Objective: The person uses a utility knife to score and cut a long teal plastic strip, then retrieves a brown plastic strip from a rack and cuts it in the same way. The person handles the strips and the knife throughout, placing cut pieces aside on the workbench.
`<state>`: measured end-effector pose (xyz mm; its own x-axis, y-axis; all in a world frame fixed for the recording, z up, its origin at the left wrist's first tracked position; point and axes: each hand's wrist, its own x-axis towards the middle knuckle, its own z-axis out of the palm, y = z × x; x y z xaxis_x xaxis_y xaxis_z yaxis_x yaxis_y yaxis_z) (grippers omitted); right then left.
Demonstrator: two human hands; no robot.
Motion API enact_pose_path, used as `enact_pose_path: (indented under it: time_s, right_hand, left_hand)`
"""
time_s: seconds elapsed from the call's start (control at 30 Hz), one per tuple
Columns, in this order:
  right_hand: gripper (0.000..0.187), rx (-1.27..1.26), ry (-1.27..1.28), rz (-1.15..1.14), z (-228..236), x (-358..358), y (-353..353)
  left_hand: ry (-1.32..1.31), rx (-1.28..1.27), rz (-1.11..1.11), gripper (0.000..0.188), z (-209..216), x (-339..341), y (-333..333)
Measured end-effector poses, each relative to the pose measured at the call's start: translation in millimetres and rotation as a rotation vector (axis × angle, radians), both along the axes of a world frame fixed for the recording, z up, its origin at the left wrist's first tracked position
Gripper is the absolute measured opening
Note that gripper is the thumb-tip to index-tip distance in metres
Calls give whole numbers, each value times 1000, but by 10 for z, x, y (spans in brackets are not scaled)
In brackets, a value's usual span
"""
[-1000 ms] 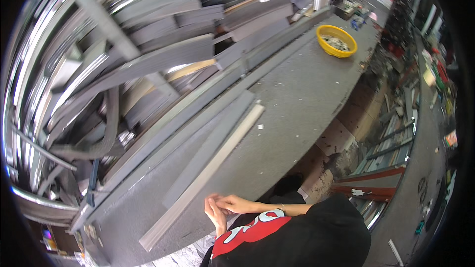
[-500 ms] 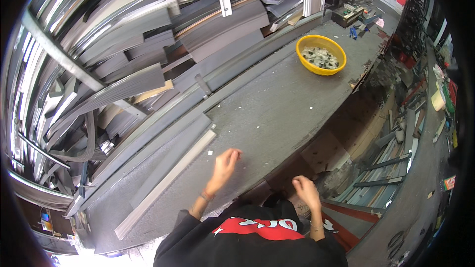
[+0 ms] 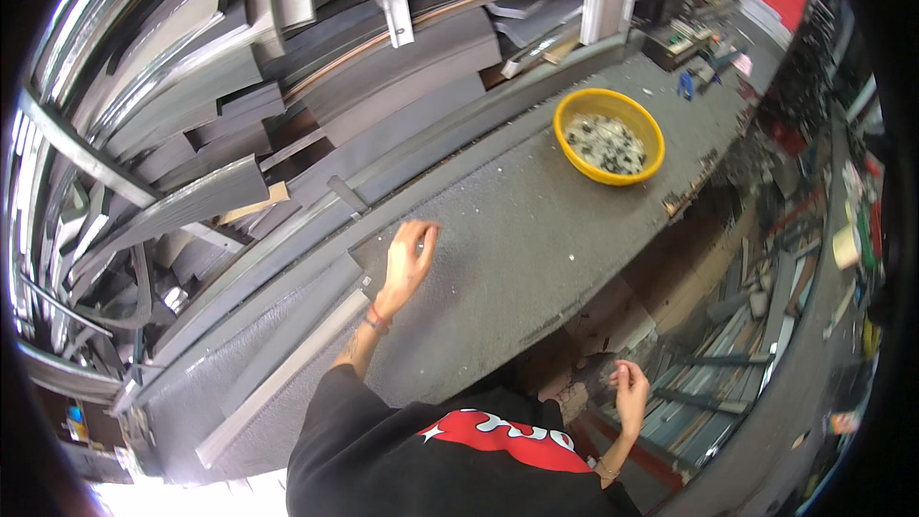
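My left hand (image 3: 409, 263) hovers over the grey workbench (image 3: 498, 258), near the end of a long pale strip (image 3: 287, 373). Its fingers are loosely bent, thumb a little apart, and nothing shows in them. Off the bench's near edge, my right hand (image 3: 629, 394) is raised in the air, fingers loosely curved and holding nothing that I can see. Farther along the bench stands a yellow basin (image 3: 658, 148) with many small white and black pieces (image 3: 608, 144) inside. A flat grey strip (image 3: 297, 325) lies beside the pale one.
Racks of grey metal profiles (image 3: 402, 77) fill the left side, crossed by upright posts (image 3: 391, 0). Blue-handled tools (image 3: 685, 86) lie at the bench's far end. More profiles (image 3: 718, 393) lie low on the right, beside a cluttered ledge (image 3: 785, 421).
My left hand has moved up and forward along the bench. My right hand has swung slightly outward and down. The view has shifted, so the basin appears lower and nearer.
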<state>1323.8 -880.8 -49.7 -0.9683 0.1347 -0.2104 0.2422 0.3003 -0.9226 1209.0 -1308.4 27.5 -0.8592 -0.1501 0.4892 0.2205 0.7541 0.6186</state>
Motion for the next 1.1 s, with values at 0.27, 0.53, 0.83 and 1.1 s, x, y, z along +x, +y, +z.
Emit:
enact_pose_path:
  time_s: [0.27,0.53,0.83,1.1]
  right_hand:
    - [21,-136,144,431,591,-1384,-951]
    - [21,-166,118,743,671,-2237,-1087]
    - [22,-240,64,603,603,-2769,-471]
    - [23,-246,134,596,657,-2774,-649]
  left_hand:
    - [579,821,514,27,361,-1315,-1205]
    - [-74,141,971,38,472,-1173,-2430]
    - [-108,-590,1109,44,473,-1032,-2480]
    - [-568,-577,915,49,778,-1099,-2843]
